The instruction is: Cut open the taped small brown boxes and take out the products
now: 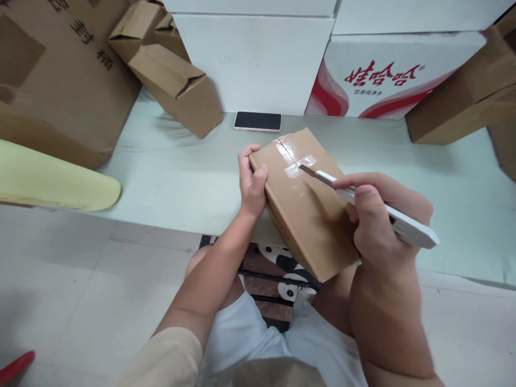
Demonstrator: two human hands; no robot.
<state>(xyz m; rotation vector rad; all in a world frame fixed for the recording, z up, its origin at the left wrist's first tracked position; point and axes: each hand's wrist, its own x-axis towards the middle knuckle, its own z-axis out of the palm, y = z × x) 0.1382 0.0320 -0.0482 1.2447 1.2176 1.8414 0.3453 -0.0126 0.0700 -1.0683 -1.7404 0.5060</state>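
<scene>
In the head view, you seem to be at the step of cutting the clear tape (pixel 287 152) on the cardboard box (pixel 298 215) just right of the frame's centre. Your left hand (pixel 253 183) grips the box's upper-left corner, thumb on the top face, other fingers curled round the edge and partly hidden. Your right hand (pixel 382 220) is closed firmly round a white utility knife (pixel 411 230), index finger laid along its handle. The blade (pixel 309 171) reaches the tape; you cannot tell whether it has bitten in. The next move likely calls for a shallow, steady draw along the tape, with the box braced and your left thumb well off the blade's line.

The box is tilted over the near edge of the pale green worktop (pixel 181 188). A phone (pixel 258 121) lies at the upper centre, before stacked white boxes (pixel 258 64). Brown cartons (pixel 177 91) stand at the upper left and right, a yellow roll (pixel 52 177) lies at the left edge, and pale floor (pixel 92 269) fills the lower left.
</scene>
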